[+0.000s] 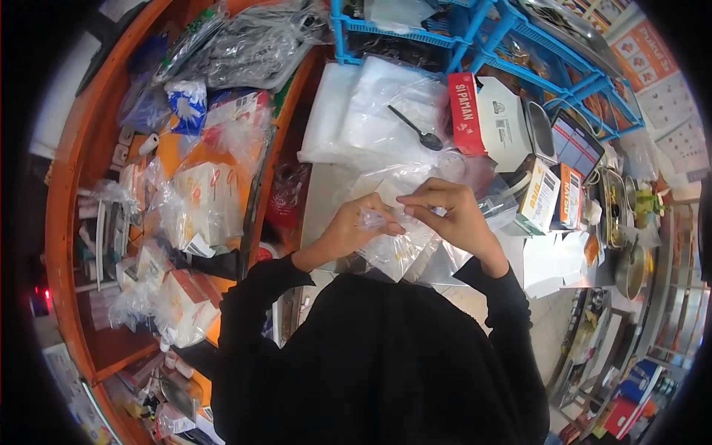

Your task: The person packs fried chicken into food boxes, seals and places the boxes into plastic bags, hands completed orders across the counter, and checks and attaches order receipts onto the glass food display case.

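Note:
Close together over the near edge of the counter, both hands work at a clear plastic bag (400,248). My left hand (354,228) is closed on a gathered part of the plastic. Thumb and fingertips of my right hand (454,215) are pinched at the bag's upper part; what exactly lies between them is too small to make out. Beyond the hands, a black spoon (417,127) rests on clear plastic over a stack of white plastic sheets (334,111). A red and white box (465,115) stands to the right of the spoon.
Blue plastic racks (415,33) stand at the back. At the right are a tablet (577,144), an orange and white box (569,194), a white and green box (540,196) and a pan (630,273). An orange shelf (89,297) with bagged boxes (208,200) is at the left.

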A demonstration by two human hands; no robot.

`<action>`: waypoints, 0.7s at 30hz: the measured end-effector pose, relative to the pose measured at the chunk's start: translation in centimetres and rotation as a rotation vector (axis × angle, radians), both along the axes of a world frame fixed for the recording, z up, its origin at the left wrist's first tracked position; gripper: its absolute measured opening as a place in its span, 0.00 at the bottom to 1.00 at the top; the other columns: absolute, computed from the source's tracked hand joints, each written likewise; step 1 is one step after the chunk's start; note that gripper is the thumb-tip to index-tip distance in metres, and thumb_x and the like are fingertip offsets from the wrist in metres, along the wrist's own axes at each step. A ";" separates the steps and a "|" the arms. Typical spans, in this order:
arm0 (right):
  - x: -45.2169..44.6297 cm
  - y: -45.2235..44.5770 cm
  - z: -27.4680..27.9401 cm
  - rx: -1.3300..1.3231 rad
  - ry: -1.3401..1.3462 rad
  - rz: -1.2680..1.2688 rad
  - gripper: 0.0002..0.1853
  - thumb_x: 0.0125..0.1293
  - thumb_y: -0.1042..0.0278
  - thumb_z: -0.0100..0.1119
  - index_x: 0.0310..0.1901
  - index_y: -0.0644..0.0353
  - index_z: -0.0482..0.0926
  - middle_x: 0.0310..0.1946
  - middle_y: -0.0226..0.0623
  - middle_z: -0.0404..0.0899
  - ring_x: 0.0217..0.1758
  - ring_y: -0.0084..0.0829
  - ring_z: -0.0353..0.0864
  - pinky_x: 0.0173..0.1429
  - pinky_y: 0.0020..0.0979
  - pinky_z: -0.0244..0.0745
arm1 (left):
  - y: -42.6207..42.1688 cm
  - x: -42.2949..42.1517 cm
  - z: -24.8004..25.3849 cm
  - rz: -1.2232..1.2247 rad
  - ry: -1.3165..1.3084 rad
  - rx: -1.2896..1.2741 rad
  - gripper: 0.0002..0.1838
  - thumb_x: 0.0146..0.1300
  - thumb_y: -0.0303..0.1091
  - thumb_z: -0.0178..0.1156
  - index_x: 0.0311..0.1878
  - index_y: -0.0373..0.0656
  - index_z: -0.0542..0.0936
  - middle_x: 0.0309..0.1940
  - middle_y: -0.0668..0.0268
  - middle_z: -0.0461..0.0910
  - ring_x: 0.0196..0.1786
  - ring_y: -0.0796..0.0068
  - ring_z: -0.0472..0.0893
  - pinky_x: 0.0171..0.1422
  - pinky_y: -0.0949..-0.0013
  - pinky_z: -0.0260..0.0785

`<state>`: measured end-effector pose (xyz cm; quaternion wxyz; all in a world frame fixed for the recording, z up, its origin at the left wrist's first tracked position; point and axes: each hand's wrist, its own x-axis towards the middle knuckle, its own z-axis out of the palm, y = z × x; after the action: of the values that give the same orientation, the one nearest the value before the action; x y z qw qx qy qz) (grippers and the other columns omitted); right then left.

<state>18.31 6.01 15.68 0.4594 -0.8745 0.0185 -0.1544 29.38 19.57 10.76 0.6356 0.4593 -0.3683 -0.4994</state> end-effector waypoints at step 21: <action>-2.3 3.8 -5.3 -0.278 0.000 -0.259 0.19 0.40 0.73 0.56 0.39 0.59 0.69 0.34 0.37 0.67 0.41 0.36 0.62 0.46 0.33 0.54 | -1.0 1.7 -0.8 0.217 -1.116 -0.350 0.08 0.31 0.21 0.57 0.19 0.44 0.70 0.21 0.69 0.65 0.27 0.75 0.69 0.28 0.78 0.62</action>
<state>15.97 9.85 10.38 0.3105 -0.9199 0.1097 -0.2132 31.05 18.58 9.97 0.4596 0.5759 -0.6745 -0.0467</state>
